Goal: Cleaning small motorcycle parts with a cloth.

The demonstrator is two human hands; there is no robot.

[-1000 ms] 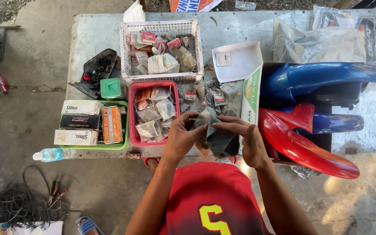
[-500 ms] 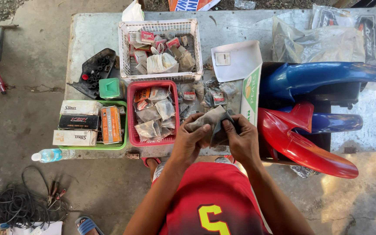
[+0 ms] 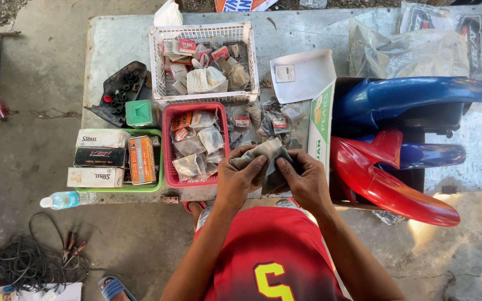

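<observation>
both hands — left hand (image 3: pixel 241 181) and right hand (image 3: pixel 307 181) — are clamped on a dusty plastic packet (image 3: pixel 266 159), held over the near edge of the table (image 3: pixel 118 39), just right of the red basket (image 3: pixel 168 145) of packets.

Both forearms bare, reaching forward from red-shirted torso, converging ahead of chest. Left hand (image 3: pixel 241 179) knuckles up, fingers curled inward and down, thumb side turned toward right hand — closed in pinch grip. Right hand (image 3: pixel 306 179) mirrors it, back of hand facing camera, fingers bent and pressed together at tips, wrist angled slightly inward. Hands close side by side, fingertips nearly meeting at centre — not clear whether they touch. Elbows spread outward, wider than hands. Wrists roughly level.
</observation>
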